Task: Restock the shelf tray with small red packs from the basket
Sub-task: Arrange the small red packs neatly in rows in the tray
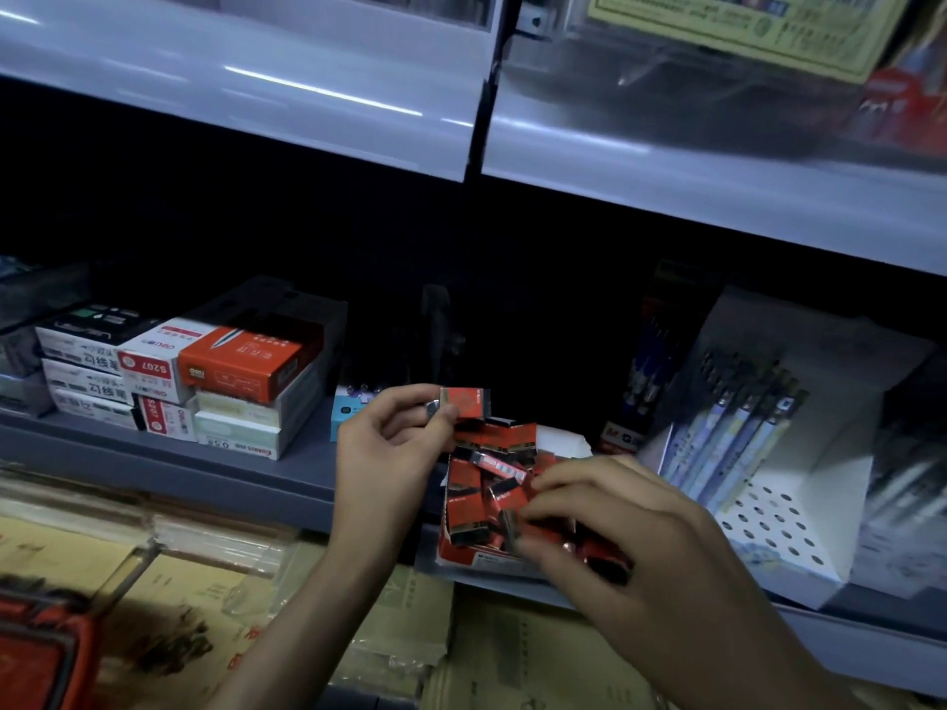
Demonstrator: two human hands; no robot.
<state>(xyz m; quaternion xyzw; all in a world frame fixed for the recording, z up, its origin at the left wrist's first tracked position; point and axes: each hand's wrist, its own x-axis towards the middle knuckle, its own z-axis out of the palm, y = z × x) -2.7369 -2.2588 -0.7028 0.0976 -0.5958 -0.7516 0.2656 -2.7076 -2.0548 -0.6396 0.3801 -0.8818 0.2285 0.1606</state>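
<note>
Over the tray (479, 558), right hand (610, 535) covers packs (474, 504), basket (36, 653) cut off

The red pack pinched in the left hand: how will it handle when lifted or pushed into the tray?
The red pack is likely light: the left hand pinches it by one edge. Probably stiff, since it juts out flat. Flat sides should not roll; other packs in the tray lie jumbled.

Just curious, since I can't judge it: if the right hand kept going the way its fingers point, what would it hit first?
The right hand points left into the tray; it would likely push into the red packs heaped there, just ahead.
</note>
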